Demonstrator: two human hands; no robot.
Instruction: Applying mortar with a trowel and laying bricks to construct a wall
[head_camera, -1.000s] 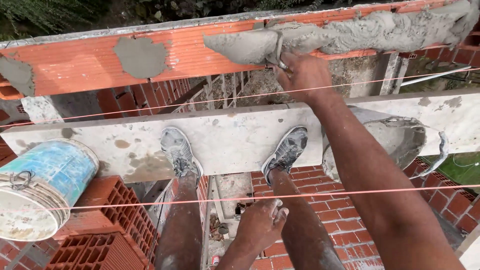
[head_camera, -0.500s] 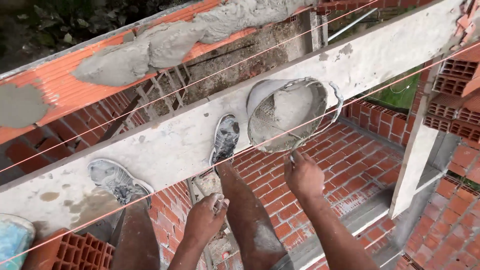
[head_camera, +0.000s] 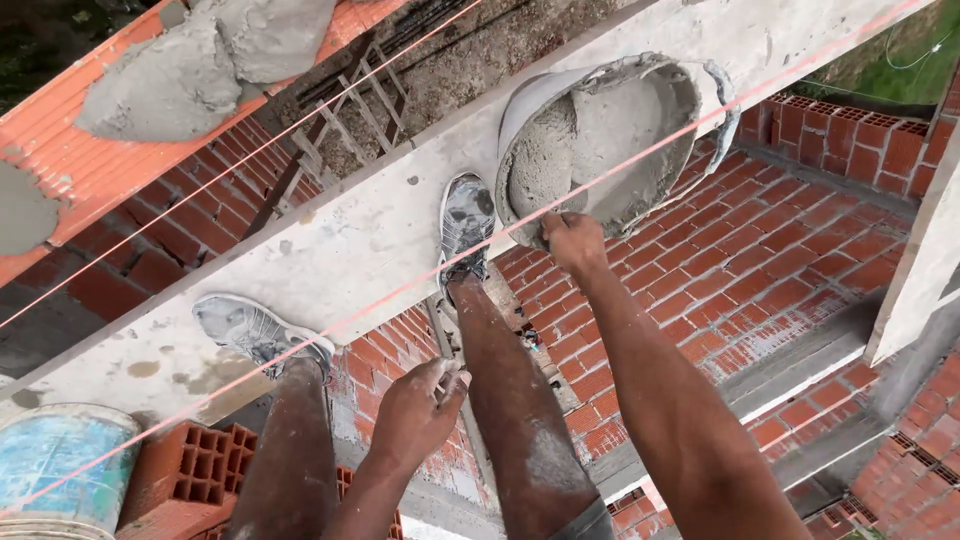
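Note:
My right hand is closed at the near rim of a grey bucket half full of wet mortar. It grips what looks like a trowel handle, with the blade hidden in the mortar. My left hand hangs between my legs with its fingers loosely curled and holds nothing. I stand on a white mortar-stained plank, with one grey shoe at the left and the other beside the bucket. Fresh mortar lies heaped on the orange brick wall top.
Pink string lines run taut across the view, over the plank and bucket. A blue bucket and hollow red bricks sit at the lower left. Far below lies a brick slab, with a pale concrete post at the right.
My right hand has left the mortar on the wall top and come down to the bucket's rim. The view has swung right and closer, so the bucket is now central. My left hand stays low.

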